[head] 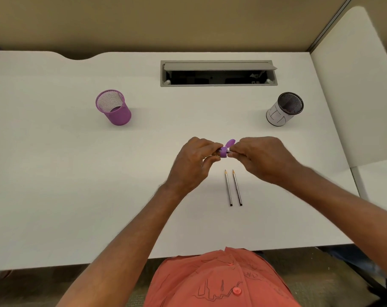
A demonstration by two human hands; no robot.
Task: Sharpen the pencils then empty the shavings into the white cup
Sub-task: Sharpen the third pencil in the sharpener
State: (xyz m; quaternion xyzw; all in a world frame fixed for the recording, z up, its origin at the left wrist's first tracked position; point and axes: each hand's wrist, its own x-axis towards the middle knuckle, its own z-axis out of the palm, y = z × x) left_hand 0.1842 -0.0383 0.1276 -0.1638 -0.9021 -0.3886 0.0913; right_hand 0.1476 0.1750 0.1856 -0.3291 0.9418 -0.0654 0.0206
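two pencils [233, 187] lie side by side on the desk [55, 173], tips away, just below the hands. left hand [191, 165] pinches the purple sharpener [224, 151], lid open; right hand [263, 159] pinches something at its mouth. white cup [283, 110] stands far right, nearer the right hand.

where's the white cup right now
In the head view the white cup stands upright at the desk's far right, beyond the right hand.

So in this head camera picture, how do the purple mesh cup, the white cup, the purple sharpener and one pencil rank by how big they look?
1. Purple mesh cup, slightly larger than
2. white cup, though the two look nearly alike
3. Pencil, long but very thin
4. Purple sharpener, partly hidden between the hands, so unsure
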